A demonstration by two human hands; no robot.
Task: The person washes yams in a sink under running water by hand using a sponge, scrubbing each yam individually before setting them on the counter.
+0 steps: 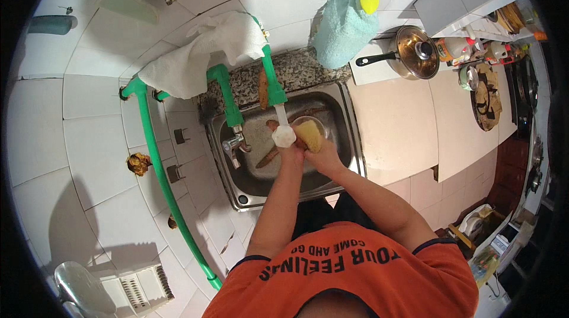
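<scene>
Both my hands are over a stainless steel sink (355, 158). My right hand (321, 154) grips a yellow sponge (310, 135). My left hand (292, 152) is close beside it, around a brown root vegetable (300, 143) that the sponge touches; a white plastic tap head (283, 136) hides much of this hand. Behind the sponge shows the rim of a clear round bowl (325, 126). Another long brown root (267, 158) lies on the sink floor, left of my left wrist. One more root (263, 90) rests on the granite ledge behind the sink.
Green pipes (153, 153) run along the tiled wall, with a metal tap (233, 147) over the sink's left side. A white cloth (200, 55) drapes the pipes. A blue towel (344, 29) hangs behind. On the right counter (391, 127) stands a lidded saucepan (411, 53).
</scene>
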